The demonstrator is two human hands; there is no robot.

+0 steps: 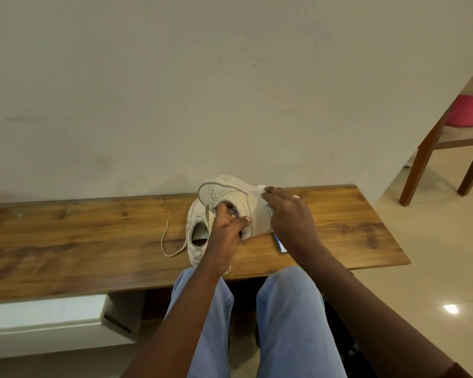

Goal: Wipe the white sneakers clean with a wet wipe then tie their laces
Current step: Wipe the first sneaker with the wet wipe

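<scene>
**One Sneaker Gripped and Wiped at the Bench**

Nearest the camera, two knees in light blue jeans are seen, with both bare forearms stretched forward above them. Under the bench edge at the left, a white cabinet unit is set beside an open recess. What lies in the recess is lost in shadow.

Over the wooden bench, the held sneaker is tipped on its side, with its opening turned towards the camera. It is gripped by the left hand. The fingers are tucked inside the opening, the thumb is clamped against the outside of the heel collar, and a ring is worn on one finger.

The right hand is laid over the shoe's side near the sole. Its fingers are bent around a wet wipe, which is pressed to the shoe. White corners of the wipe show past the fingertips. Below the right wrist, a dark flat object with a blue edge is partly covered, and it cannot be identified.

Just left of the held shoe, the second sneaker lies on the bench, partly hidden by the left hand. Its opening faces upward, and a dark insole is seen within. Its lace is untied and trails in a loop across the wood to the left.

Beyond the bench, a plain pale wall is seen. At the far right, a wooden side table stands on the tiled floor, and a pink object is kept on its lower shelf.
</scene>
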